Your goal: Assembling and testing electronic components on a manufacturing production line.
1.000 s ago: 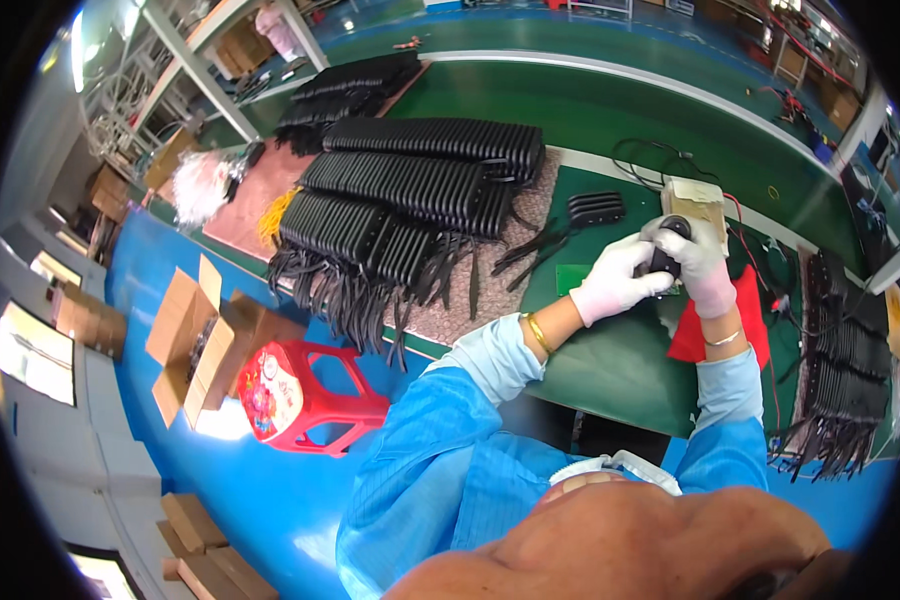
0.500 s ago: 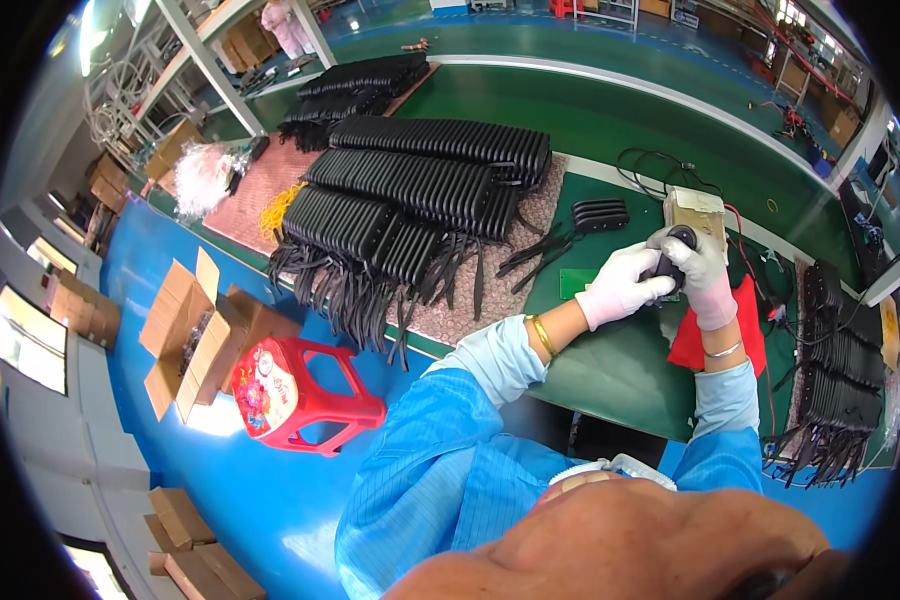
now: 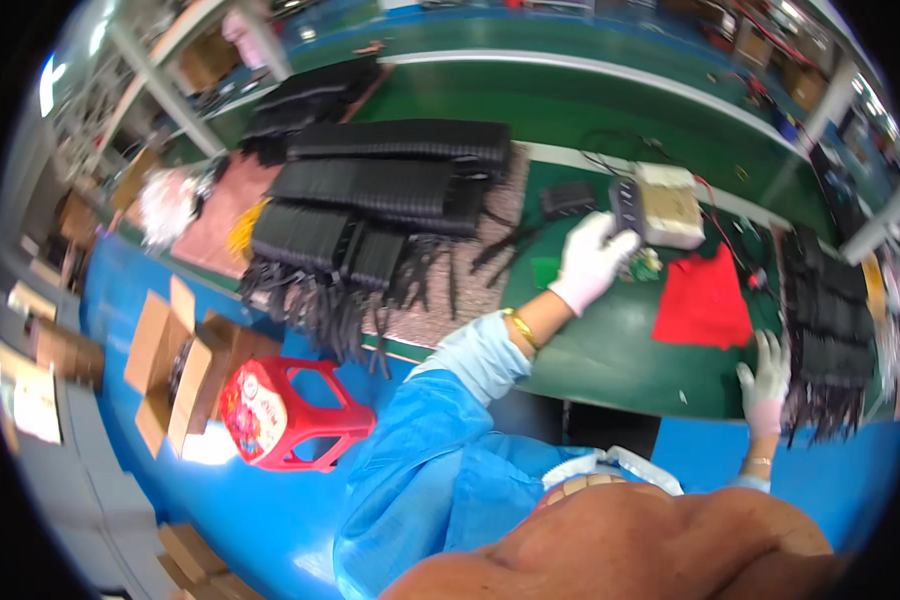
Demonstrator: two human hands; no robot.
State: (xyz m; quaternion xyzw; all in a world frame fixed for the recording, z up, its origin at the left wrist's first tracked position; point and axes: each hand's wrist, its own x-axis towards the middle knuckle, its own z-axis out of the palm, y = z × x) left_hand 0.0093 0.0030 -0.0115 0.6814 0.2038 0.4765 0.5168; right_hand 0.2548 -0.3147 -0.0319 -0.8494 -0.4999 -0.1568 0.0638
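Near the far side of the green tabletop, my white-gloved left hand is closed on a black oblong device with a row of light spots on its face. The device stands beside a pale box-like block. Small green circuit boards lie just right of that hand. At the right, my gloved right hand is empty with its fingers apart, over the table's edge. It is next to a stack of black strapped pieces. A red cloth lies between the hands.
Large rows of black pieces with dangling straps rest on bubble wrap at the left. A few more black pieces lie behind my left hand. Thin cables run behind the block. On the floor are a red stool and an open carton.
Both hands were together around the black device before the block. Now my left hand alone holds it, slightly left, and my right hand has let go and moved down to the right.
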